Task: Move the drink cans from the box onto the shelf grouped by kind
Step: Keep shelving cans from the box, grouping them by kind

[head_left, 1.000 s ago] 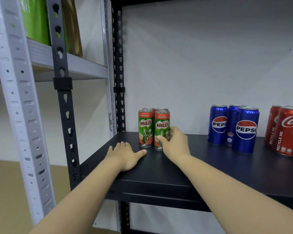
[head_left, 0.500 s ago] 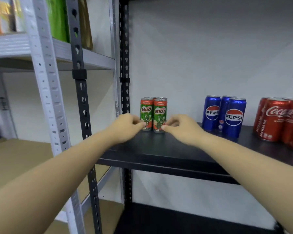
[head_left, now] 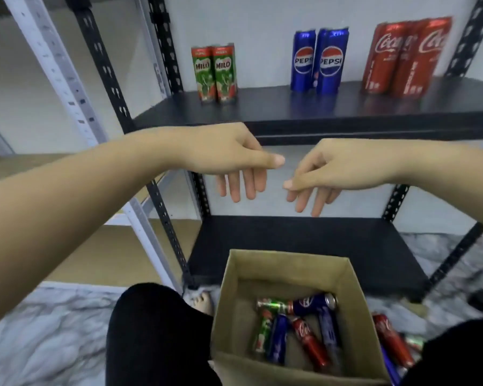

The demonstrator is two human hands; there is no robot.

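On the black shelf (head_left: pixel 276 107) stand three groups: green Milo cans (head_left: pixel 214 73) at the left, blue Pepsi cans (head_left: pixel 318 61) in the middle, red Coca-Cola cans (head_left: pixel 405 55) at the right. Below, an open cardboard box (head_left: pixel 290 271) holds several mixed cans lying on their sides, among them a Pepsi can (head_left: pixel 314 303), a Coca-Cola can (head_left: pixel 308 339) and a Milo can (head_left: pixel 273 305). My left hand (head_left: pixel 229 157) and my right hand (head_left: pixel 338 171) hang empty in the air in front of the shelf edge, fingers pointing down and apart, above the box.
A lower black shelf (head_left: pixel 304 246) lies behind the box. A grey rack (head_left: pixel 59 79) stands at the left. A few more cans (head_left: pixel 392 341) lie on the marble floor right of the box. My knees in black (head_left: pixel 156 335) flank the box.
Both hands have left the Milo cans and pulled back off the shelf, empty. The view has tilted down, bringing the box into sight.
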